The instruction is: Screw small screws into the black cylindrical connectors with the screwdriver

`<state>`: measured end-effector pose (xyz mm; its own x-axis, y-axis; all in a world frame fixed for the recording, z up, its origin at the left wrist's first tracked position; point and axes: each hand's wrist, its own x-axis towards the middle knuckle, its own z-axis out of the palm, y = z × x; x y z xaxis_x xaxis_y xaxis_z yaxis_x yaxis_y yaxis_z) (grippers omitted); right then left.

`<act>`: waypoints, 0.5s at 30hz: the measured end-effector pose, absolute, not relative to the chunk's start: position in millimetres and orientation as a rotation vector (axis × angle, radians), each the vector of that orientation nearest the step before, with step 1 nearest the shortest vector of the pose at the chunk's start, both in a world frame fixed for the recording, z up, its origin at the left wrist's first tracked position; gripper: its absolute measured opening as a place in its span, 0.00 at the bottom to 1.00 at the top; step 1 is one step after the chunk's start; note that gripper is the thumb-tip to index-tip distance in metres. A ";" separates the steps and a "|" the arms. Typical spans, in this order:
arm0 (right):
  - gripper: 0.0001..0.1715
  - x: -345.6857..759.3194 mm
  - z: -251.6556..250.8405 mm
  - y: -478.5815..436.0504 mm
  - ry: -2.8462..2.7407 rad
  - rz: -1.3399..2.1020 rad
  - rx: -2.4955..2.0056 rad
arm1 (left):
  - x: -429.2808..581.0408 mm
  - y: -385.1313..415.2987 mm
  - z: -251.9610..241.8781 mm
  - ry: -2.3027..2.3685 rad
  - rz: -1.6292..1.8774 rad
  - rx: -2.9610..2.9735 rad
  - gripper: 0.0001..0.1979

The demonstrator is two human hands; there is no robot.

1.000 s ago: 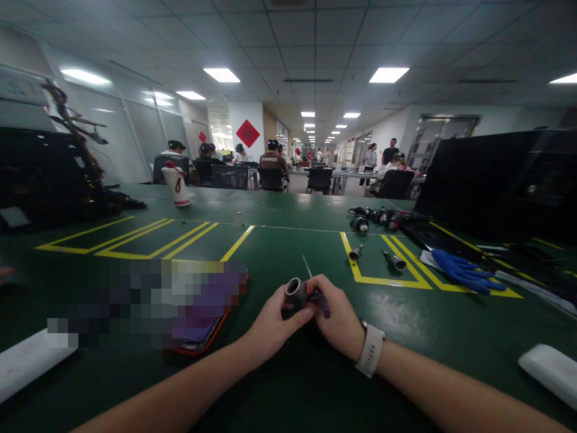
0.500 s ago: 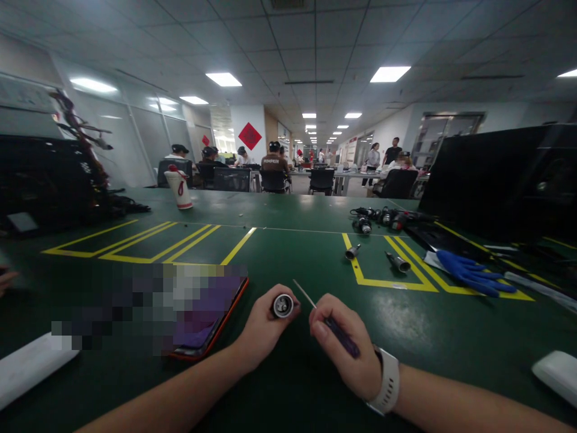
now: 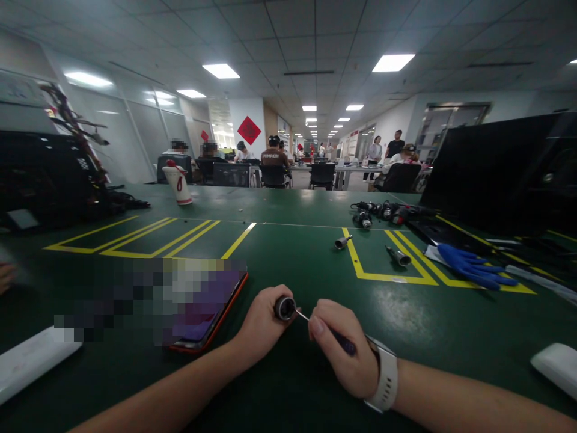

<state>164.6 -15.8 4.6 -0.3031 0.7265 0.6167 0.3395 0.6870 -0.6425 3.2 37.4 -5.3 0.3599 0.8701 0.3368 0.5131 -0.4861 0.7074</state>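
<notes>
My left hand is closed around a round metal connector, its hollow end turned up toward me. In my right hand is a screwdriver with a dark purple handle, gripped between thumb and fingers. The thin screwdriver shaft points up and left, and its tip is at the right side of the connector; whether it sits in a screw cannot be made out. Past my right hand, two loose metal connector shells, one left of the yellow tape and another inside it, lie on the green table.
A phone with an orange edge lies left of my left hand. Blue gloves, black cabled connectors and a dark monitor are at the right. A paper cup stands farther back. Part of another person's hand shows at the left edge.
The screwdriver tip has come down and left from above to the side of the connector. The connector has tilted in my left hand. The left loose shell has shifted left, off the tape.
</notes>
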 end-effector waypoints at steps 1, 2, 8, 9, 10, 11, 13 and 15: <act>0.19 164.5 4.5 -16.0 -1.916 0.490 -0.833 | 3.1 37.6 -6.0 1.185 0.969 2.129 0.08; 0.18 164.3 4.4 -16.2 -1.924 0.491 -0.836 | 2.9 37.8 -6.4 1.174 0.973 2.118 0.08; 0.20 166.9 10.1 -19.0 -1.851 0.501 -0.806 | 2.8 37.7 -4.6 1.170 0.931 2.092 0.08; 0.20 169.3 13.6 -18.2 -1.821 0.497 -0.799 | 3.0 37.8 -4.4 1.169 0.916 2.082 0.07; 0.21 172.5 17.7 -15.8 -1.801 0.466 -0.813 | 3.1 38.0 -4.5 1.175 0.904 2.070 0.07; 0.21 176.5 22.3 -11.2 -1.785 0.410 -0.847 | 3.2 38.4 -4.9 1.184 0.892 2.053 0.07; 0.22 186.3 31.2 6.6 -1.786 0.206 -1.006 | 3.3 39.7 -6.6 1.203 0.873 2.016 0.06; 0.21 197.1 37.9 37.5 -1.741 0.094 -1.133 | 3.4 41.0 -8.5 1.204 0.868 1.982 0.06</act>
